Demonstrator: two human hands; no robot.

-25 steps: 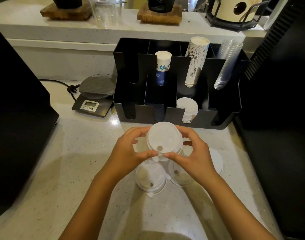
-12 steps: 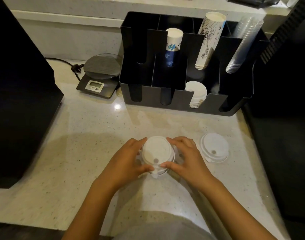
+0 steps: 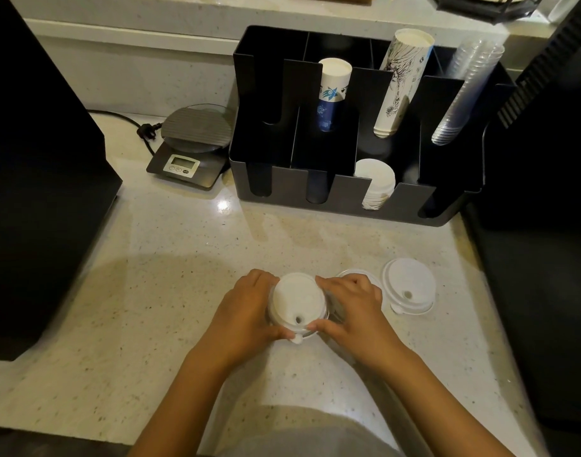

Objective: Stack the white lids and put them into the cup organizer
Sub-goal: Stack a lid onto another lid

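Observation:
A small stack of white lids point(image 3: 297, 303) rests on the speckled counter point(image 3: 170, 291), gripped from both sides: my left hand point(image 3: 249, 311) on its left, my right hand point(image 3: 351, 308) on its right. Part of another lid's rim point(image 3: 347, 273) shows behind my right hand. A single white lid point(image 3: 408, 290) lies flat further right. The black cup organizer point(image 3: 282, 179) stands at the back, with a stack of white lids point(image 3: 376, 183) in a front compartment.
The organizer also holds a blue-patterned paper cup stack point(image 3: 332, 90), a taller printed cup stack point(image 3: 401, 80) and clear plastic cups point(image 3: 463, 90). A digital scale point(image 3: 190, 146) with its cord sits left of it. Dark machines point(image 3: 35, 159) flank the counter on both sides.
The lid held up near the organizer came down toward me onto the lids on the counter. Both hands now press around that stack. The view tilted downward.

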